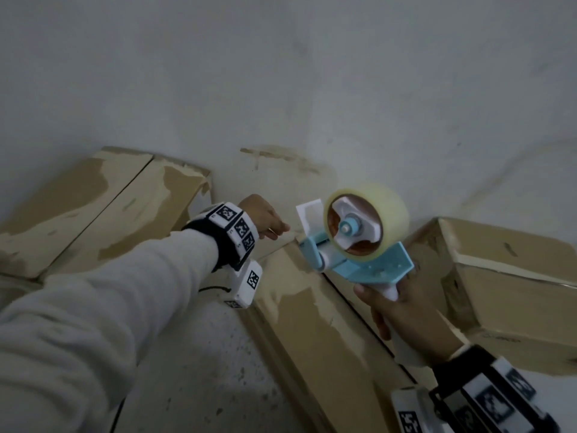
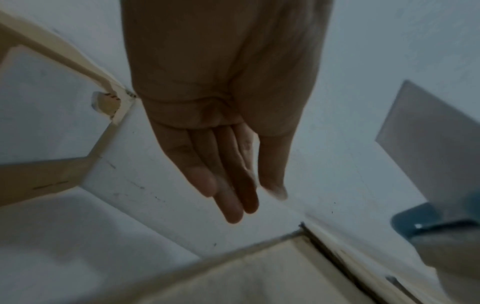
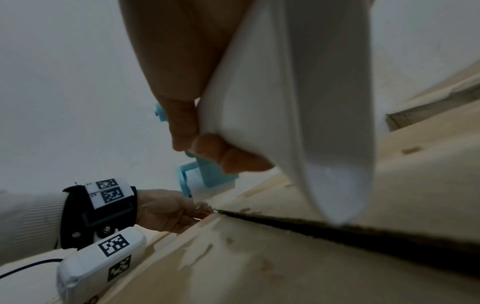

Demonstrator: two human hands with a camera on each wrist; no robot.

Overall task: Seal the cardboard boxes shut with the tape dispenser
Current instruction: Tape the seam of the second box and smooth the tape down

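Observation:
A blue and white tape dispenser (image 1: 359,245) with a roll of clear tape is held up by its white handle (image 3: 298,102) in my right hand (image 1: 402,314). Its front roller (image 3: 205,189) hovers at the far end of the middle cardboard box (image 1: 327,332), over the dark seam (image 3: 337,228) between its flaps. My left hand (image 1: 265,220) reaches to that far corner with straight fingers (image 2: 228,195) and holds nothing; they hang just above the box edge (image 2: 259,263).
A second cardboard box (image 1: 93,207) with torn patches lies at the left against the pale wall (image 1: 281,73). A third box (image 1: 505,292) stands at the right, close behind the dispenser. Speckled floor (image 1: 193,370) shows between the boxes.

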